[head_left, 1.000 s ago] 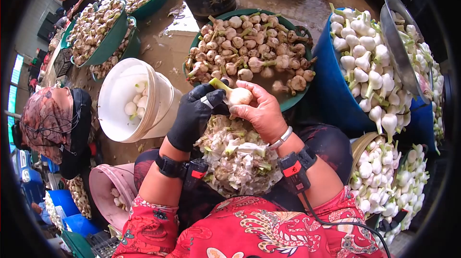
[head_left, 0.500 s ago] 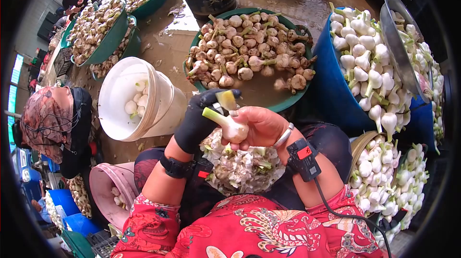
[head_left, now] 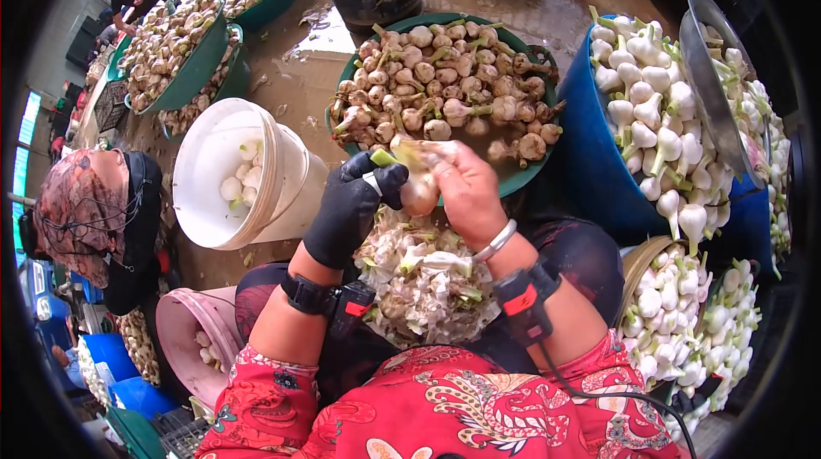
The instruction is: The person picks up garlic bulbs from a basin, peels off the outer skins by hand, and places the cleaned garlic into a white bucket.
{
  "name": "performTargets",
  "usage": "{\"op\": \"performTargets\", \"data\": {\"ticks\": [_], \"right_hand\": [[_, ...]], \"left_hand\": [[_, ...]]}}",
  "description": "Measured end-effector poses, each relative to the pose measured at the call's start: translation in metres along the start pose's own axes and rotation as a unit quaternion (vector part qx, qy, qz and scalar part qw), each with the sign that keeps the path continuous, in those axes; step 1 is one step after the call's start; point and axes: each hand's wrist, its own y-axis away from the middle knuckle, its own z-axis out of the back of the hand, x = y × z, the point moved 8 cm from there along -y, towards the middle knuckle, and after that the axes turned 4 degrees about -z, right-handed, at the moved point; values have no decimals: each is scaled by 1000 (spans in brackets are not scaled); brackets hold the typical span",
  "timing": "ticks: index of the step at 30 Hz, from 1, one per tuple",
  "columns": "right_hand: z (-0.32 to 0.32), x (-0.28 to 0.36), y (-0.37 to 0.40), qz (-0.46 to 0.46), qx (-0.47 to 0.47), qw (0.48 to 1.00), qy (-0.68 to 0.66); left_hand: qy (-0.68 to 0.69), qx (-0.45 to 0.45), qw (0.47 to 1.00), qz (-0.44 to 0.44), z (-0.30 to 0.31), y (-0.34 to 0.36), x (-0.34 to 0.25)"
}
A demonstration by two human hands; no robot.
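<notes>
Between my two hands is a garlic bulb point(head_left: 419, 194), slightly blurred, with a green stem stub point(head_left: 382, 158) poking out on the left. My left hand point(head_left: 355, 207), in a black glove with a light band on one finger, is closed around the stem and the left side of the bulb. My bare right hand point(head_left: 469, 194) pinches loose brownish outer skin point(head_left: 423, 151) at the bulb's top; its fingertips are partly hidden. Beneath both hands, a heap of peeled skins and stem bits point(head_left: 428, 284) lies in my lap.
Ahead stands a green basin point(head_left: 342, 87) of unpeeled garlic. At left are a white bucket point(head_left: 295, 173) with a few bulbs and a pink bucket point(head_left: 184, 322). A blue tub point(head_left: 577, 130) of clean garlic and a metal bowl point(head_left: 710, 57) stand right. Another person point(head_left: 85, 211) sits at left.
My right hand has moved from cupping the bulb to pinching its outer skin. My left hand has shifted onto the stem and bulb. The bulb has risen and turned slightly.
</notes>
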Motion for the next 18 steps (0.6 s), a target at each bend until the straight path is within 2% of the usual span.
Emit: {"op": "performTargets", "data": {"ticks": [1, 2, 3, 4, 5, 6, 8, 9, 10, 11, 12, 13, 14, 15, 16, 17, 18], "right_hand": [[12, 28, 7, 110, -58, 971, 204], [12, 37, 9, 110, -55, 971, 204], [-3, 54, 18, 206, 3, 943, 261], [-20, 65, 29, 303, 61, 898, 313], [-39, 46, 38, 258, 175, 883, 351], [-46, -2, 49, 135, 287, 887, 336], [-44, -67, 69, -20, 395, 817, 419], [-42, -62, 67, -20, 393, 818, 420], [-31, -46, 53, -27, 315, 853, 416], [-20, -31, 40, -36, 236, 881, 409], [-3, -13, 25, -42, 116, 935, 334], [4, 2, 18, -32, 52, 969, 241], [13, 14, 14, -21, -14, 989, 146], [13, 20, 14, -23, -17, 989, 147], [8, 18, 14, -63, 14, 997, 35], [2, 15, 15, -101, 45, 991, -78], [0, 13, 13, -101, 44, 991, -77]], "left_hand": [[1, -3, 1000, -1, 2, -1, -1], [-57, -22, 996, -67, 5, -3, -13], [-116, -41, 983, -134, 8, -2, -25], [-118, -45, 982, -138, 13, -3, -30], [-226, -27, 951, -211, 14, 1, -45], [-330, -8, 902, -280, 10, 6, -56], [-327, -6, 896, -300, 10, 5, -56], [-319, -4, 893, -317, 9, 6, -56], [-318, -4, 893, -317, 9, 7, -56], [-258, -4, 934, -247, 14, 5, -47], [-195, -4, 965, -173, 17, 4, -37], [65, -42, 997, -30, 17, 1, -18], [67, -40, 997, -28, 15, 1, -18], [-35, -23, 995, -93, 10, 2, -29], [-135, -7, 978, -157, 5, 4, -38], [-70, 3, 990, -125, 11, 1, -26], [-69, 3, 990, -125, 12, -1, -26]]}}
